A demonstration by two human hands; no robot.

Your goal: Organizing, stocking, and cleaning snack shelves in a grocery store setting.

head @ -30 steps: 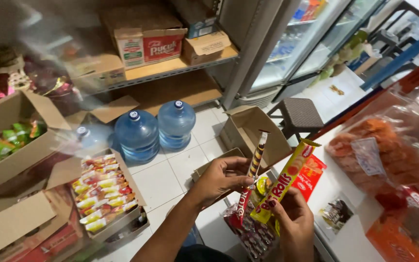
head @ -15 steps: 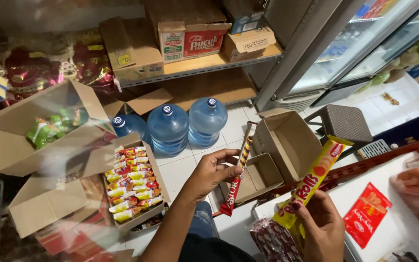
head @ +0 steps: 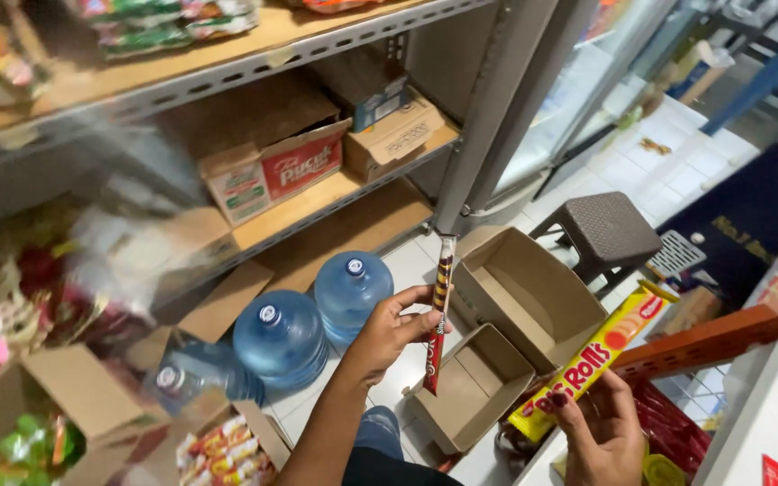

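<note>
The left hand is clamped on a slim, striped wafer stick; the right hand grips a long yellow glossy candy tube.

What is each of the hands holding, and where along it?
The left hand pinches a thin striped snack stick near its middle. The right hand grips a long yellow snack pack at its lower end.

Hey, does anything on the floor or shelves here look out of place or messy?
Nothing looks spilled or damaged. Two open empty cardboard boxes lie tilted on the tile floor beside the blue water jugs. The left hand holds a striped wafer stick; the right hand holds a yellow candy roll.
</note>
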